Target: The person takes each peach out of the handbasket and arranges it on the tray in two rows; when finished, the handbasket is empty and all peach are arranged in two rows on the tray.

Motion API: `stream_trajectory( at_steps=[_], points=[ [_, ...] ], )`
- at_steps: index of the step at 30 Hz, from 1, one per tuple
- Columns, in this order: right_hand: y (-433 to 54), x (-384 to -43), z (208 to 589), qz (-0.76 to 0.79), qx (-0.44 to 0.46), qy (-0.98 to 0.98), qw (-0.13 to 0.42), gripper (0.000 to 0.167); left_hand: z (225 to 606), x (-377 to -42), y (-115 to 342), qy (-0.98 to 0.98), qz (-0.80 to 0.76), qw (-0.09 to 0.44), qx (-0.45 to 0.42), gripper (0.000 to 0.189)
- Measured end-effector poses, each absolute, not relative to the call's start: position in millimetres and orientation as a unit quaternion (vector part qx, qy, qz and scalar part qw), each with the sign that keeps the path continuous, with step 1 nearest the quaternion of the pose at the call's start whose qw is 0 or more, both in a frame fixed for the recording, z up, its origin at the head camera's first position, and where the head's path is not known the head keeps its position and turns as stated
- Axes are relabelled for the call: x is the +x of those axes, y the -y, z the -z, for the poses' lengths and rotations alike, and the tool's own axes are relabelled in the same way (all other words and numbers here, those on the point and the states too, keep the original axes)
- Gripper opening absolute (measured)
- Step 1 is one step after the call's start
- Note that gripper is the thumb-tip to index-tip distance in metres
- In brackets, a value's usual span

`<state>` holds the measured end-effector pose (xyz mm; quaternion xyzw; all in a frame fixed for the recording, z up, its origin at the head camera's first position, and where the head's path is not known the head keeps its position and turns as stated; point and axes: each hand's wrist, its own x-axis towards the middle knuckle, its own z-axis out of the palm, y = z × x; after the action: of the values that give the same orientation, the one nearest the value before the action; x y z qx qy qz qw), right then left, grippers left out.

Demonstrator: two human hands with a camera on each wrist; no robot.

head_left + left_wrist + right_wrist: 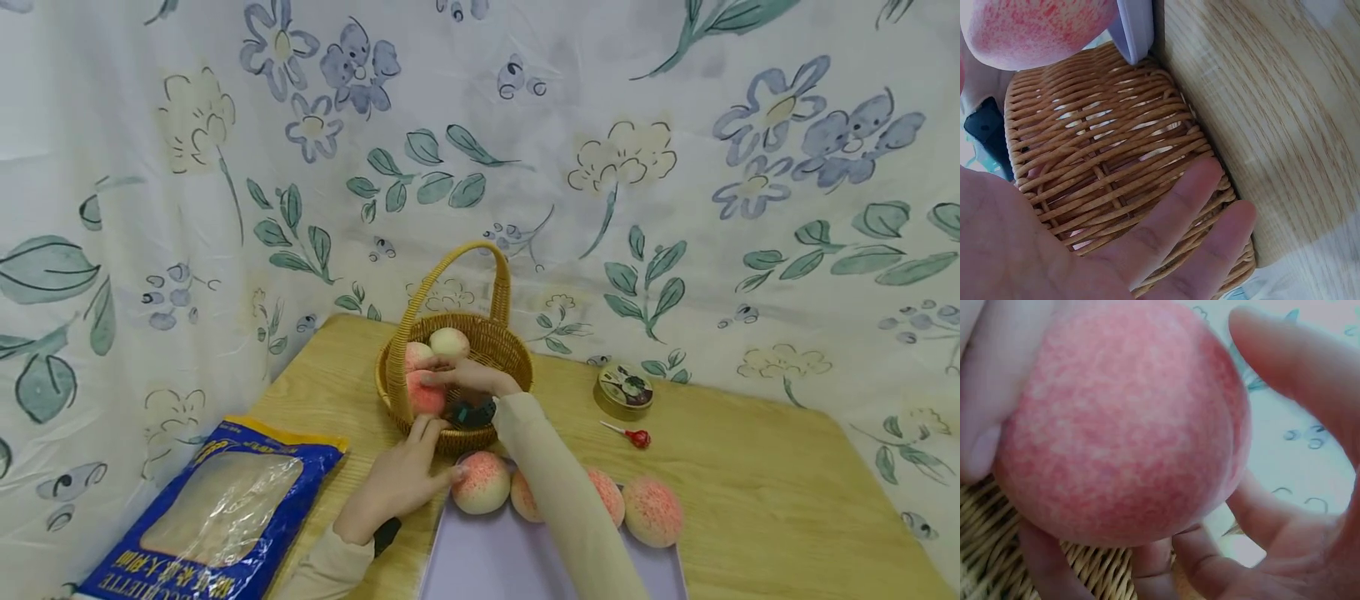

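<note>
a pale cloth hanging (pixel 540 192) runs across the far side and along the left, printed with blue-grey flowers, green leafy sprigs, cream blossoms and small berry clusters. it drops in soft folds at left and lies flatter toward the right. before it stands a light wood-grain desk (pixel 765 492), its far edge close to the fabric. the light is soft.

Left of the left hand (pixel 401 483), the blue bag (pixel 217 504) reads "CHIETTE", first letters unclear, under yellow Chinese characters ending "大利面".
</note>
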<state>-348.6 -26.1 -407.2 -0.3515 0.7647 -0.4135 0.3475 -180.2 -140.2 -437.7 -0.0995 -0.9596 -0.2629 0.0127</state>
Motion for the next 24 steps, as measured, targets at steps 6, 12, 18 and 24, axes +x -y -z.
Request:
stream_trajectory(
  at_steps=[6, 12, 18, 24],
  points=[
    [20.5, -347.6, 410.8, 0.395, -0.366, -0.751, 0.382, 0.055, 438.4, -180.6, 133.6, 0.958, 0.267, 0.015, -0.104, 0.068],
    [16.8, -348.8, 410.5, 0.397, -0.374, -0.756, 0.362, 0.054, 441.5, -184.2, 131.7, 0.957, 0.267, 0.014, -0.109, 0.069],
    [13.0, -346.5, 407.6, 0.449, -0.338, -0.744, 0.361, 0.053, 443.1, -184.5, 133.8, 0.956, 0.268, 0.016, -0.117, 0.073],
    [-7.9, -341.6, 383.7, 0.58, -0.277, -0.677, 0.359, 0.058, 440.8, -183.4, 138.9, 0.96, 0.26, 0.025, -0.104, 0.071]
  ],
)
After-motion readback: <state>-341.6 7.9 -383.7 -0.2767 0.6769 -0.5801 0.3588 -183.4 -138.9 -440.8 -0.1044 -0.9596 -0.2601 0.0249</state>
